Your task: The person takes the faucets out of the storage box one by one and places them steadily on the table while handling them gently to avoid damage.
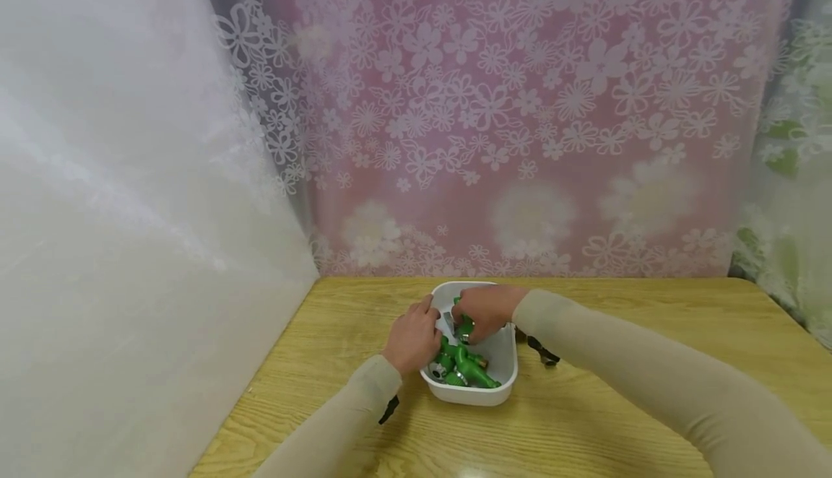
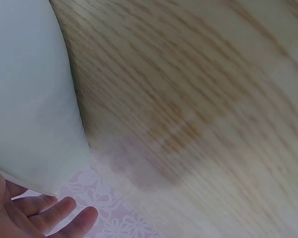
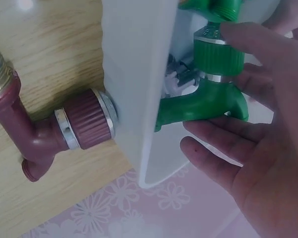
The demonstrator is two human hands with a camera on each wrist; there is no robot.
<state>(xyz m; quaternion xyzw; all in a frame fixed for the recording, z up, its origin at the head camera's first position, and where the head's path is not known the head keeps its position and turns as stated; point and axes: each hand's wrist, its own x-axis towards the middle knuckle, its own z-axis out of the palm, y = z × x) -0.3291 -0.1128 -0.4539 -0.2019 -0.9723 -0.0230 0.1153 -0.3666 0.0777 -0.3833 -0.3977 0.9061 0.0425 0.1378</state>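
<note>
A white plastic basin (image 1: 471,396) on the table holds several green taps (image 1: 471,366) with silver collars. Reaching into its far part, my right hand (image 1: 487,310) grips one green tap (image 3: 218,57), with the thumb on its ribbed knob and fingers round its body. At the basin's left rim lies my left hand (image 1: 412,337). Its fingers (image 2: 64,213) look extended and loosely spread beside the rim in the left wrist view; what the thumb touches is hidden. Outside the basin's wall (image 3: 134,74), a maroon tap (image 3: 87,121) with a brass-coloured threaded end lies on the table.
The light wood table (image 1: 617,406) meets a pink floral curtain (image 1: 520,138) at its back edge. White sheeting (image 1: 130,232) hangs along the left side, and a green-patterned curtain (image 1: 789,196) is at the right.
</note>
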